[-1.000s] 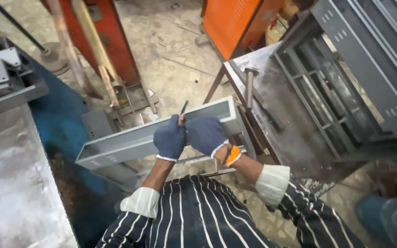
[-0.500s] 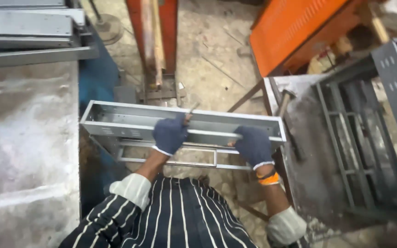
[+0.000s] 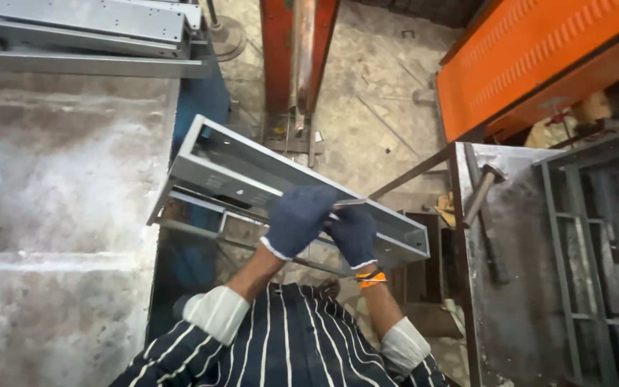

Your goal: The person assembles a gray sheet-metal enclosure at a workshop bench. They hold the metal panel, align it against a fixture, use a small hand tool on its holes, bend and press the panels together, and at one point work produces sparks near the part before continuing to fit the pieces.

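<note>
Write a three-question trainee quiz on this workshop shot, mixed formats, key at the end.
1. True or false: both gloved hands grip the grey metal channel.
2. The hammer lies on: A) the floor, B) the steel table to the person's right, C) the channel.
3. Fill in: the band at the right hand's wrist is ____.

Key: 1 true, the left hand and right hand hold it side by side; 2 B; 3 orange.

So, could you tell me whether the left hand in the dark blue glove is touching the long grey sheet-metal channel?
Touching: the head view shows the left hand closed over the near edge of the grey channel.
</note>
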